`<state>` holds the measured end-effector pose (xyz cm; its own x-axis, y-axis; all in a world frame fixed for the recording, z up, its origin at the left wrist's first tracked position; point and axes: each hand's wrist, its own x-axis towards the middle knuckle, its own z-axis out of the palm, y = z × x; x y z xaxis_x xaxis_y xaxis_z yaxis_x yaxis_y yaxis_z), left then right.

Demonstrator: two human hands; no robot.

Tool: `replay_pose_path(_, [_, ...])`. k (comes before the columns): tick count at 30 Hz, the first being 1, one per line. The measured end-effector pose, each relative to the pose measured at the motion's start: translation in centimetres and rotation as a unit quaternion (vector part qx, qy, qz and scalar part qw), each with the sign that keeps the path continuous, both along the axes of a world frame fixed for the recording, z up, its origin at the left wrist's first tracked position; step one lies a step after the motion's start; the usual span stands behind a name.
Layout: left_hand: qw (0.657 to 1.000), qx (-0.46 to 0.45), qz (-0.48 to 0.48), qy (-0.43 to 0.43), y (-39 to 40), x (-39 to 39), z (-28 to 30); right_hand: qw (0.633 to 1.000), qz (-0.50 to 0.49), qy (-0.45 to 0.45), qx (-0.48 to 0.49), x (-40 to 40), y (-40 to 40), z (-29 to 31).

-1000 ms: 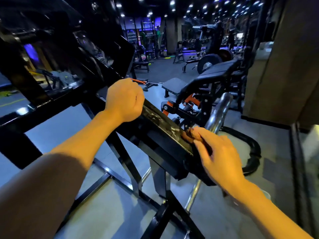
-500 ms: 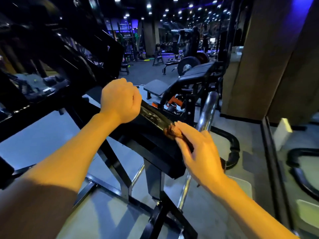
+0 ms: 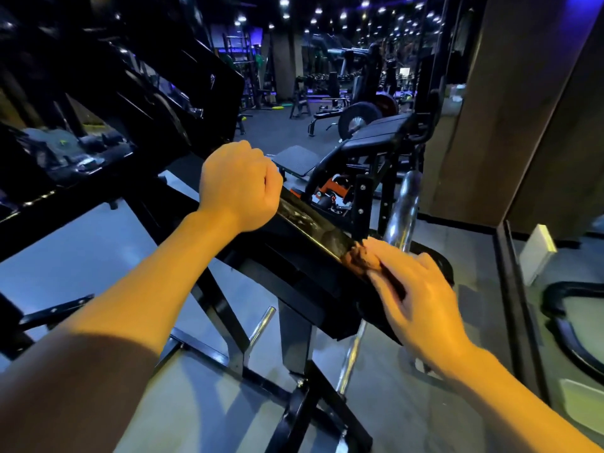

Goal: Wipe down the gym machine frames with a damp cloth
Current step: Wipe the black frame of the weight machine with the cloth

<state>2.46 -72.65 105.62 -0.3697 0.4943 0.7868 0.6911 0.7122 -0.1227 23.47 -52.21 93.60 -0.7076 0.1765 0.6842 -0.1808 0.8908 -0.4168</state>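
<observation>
A glossy black frame beam of the gym machine slants down from upper left to lower right across the middle. My left hand grips the upper part of that beam, fingers curled over its far side. My right hand lies lower on the beam with straight fingers pressing a small brownish cloth against the beam's top edge. Most of the cloth is hidden under my fingers. The right hand is motion-blurred.
A chrome bar rises just right of the beam, behind my right hand. Black floor struts of the machine cross below. A padded bench with orange parts stands beyond. A brown wall and glass panel close the right side.
My right hand with the cloth slid up along the beam, then back down a little toward its lower end. My left hand kept its grip. The camera view turned slightly.
</observation>
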Motion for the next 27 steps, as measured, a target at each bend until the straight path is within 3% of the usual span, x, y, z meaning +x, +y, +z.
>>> replay_pose_path(6, [1.0, -0.007, 0.01, -0.001, 0.0, -0.1, 0.0, 0.998, 0.053, 0.015, -0.007, -1.9, -2.7, 1.6])
replay_pose_path(11, [1.0, -0.005, 0.008, 0.004, 0.0, 0.0, -0.1, 1.0, 0.023, -0.005, -0.008, -1.0, 0.0, 1.1])
replay_pose_path(15, [1.0, -0.001, 0.012, -0.017, 0.1, 0.2, 0.1, 0.998, 0.067, -0.001, -0.004, -3.6, -2.4, 2.5])
replay_pose_path(20, [1.0, 0.007, 0.011, -0.016, 0.2, 0.3, 0.1, 0.998, 0.056, 0.009, 0.006, -1.3, -0.9, 1.0])
replay_pose_path(27, [1.0, 0.005, 0.011, -0.02, 0.2, 0.5, 0.2, 0.997, 0.075, -0.005, -0.002, -4.0, -3.1, 2.6])
